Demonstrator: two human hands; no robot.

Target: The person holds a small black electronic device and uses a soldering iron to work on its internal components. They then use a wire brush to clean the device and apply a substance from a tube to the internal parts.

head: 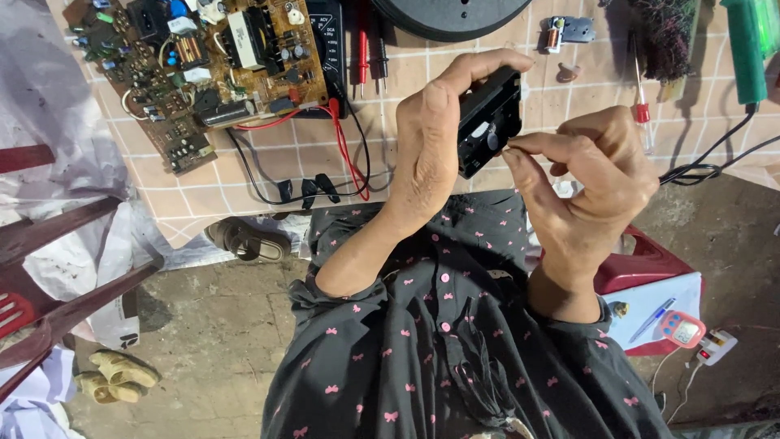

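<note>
The left hand (431, 130) is wrapped around a small black box (489, 120), tilted up. The right hand (597, 175) sits just beside it, fingertips pinched shut at its open face.

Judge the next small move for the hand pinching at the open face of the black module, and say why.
Probably a slight push inward: the right hand pinches its thumb and forefinger tips at the open face of the small black module, beside a white part inside, while the left hand grips the module above the tiled table. Whether the pinch holds anything is too small to tell.
</note>
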